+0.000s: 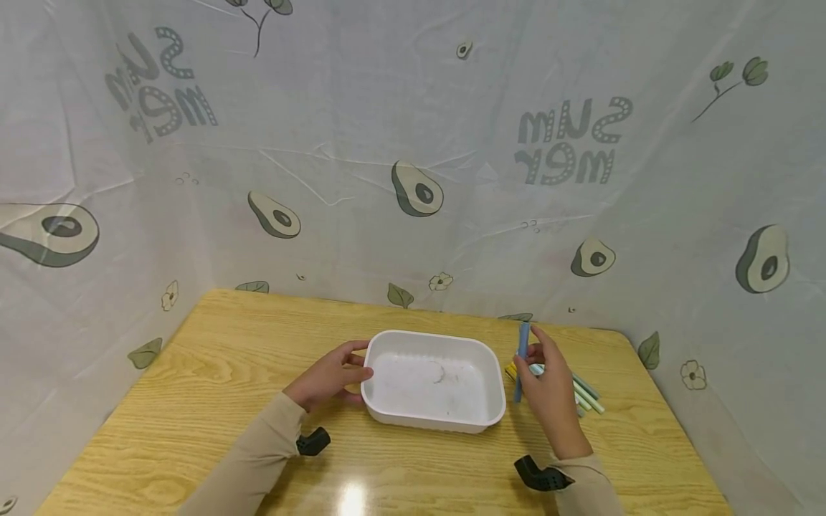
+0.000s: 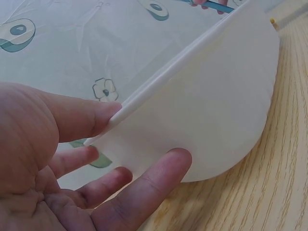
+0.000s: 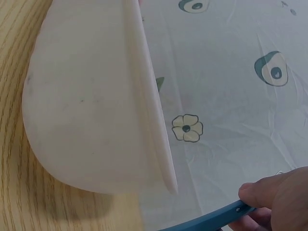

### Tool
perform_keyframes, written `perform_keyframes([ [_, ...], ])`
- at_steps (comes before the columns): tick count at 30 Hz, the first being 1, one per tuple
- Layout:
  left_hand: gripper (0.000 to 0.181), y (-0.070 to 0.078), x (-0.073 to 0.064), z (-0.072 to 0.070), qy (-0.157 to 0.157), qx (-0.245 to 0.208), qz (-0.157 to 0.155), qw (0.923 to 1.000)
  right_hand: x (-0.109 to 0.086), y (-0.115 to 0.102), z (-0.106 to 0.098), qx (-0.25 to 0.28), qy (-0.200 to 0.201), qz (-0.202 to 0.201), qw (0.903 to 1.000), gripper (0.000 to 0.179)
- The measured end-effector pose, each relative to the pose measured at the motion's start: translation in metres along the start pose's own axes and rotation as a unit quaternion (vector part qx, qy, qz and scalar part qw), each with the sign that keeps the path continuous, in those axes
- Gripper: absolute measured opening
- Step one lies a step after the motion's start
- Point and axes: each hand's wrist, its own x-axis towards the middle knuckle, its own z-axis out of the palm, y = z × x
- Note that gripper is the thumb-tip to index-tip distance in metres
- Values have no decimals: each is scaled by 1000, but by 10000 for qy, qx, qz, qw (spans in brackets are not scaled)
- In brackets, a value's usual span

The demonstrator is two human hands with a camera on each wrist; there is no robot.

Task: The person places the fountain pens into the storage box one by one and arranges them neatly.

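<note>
- Left hand (image 1: 332,376): spread fingers grip the white tray (image 1: 426,421) at its left rim.
- Right hand (image 1: 548,390): digits pinch a blue stick (image 1: 523,340), just off the tray's right edge.
- Pale sticks (image 1: 589,398) lie near that hand.
- Table (image 1: 258,330) spreads beyond both tray ends.

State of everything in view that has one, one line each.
White tub: right way up, empty, faint marks on its floor
Left hand: gripping the tub's left end, thumb at rim
Blue stick: pinched in the right hand
Other sticks: lying on the table, partly hidden by that hand
Printed sheet: hanging, creased
</note>
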Motion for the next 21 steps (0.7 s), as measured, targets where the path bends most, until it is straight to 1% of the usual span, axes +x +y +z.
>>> perform_keyframes([
  [5,61,0,1,0,-44,-14,26,10000,1,-5,1,53,-58,-155,9998,62],
  [11,58,-1,1,0,-9,8,3,10000,4,-14,3,50,-229,-279,9993,61],
  [15,57,1,0,0,2,58,-9,10000,6,-23,3,35,-314,-254,9992,60],
  [21,58,2,-2,-1,-8,59,-38,10000,12,-38,6,135,-304,-175,9993,59],
])
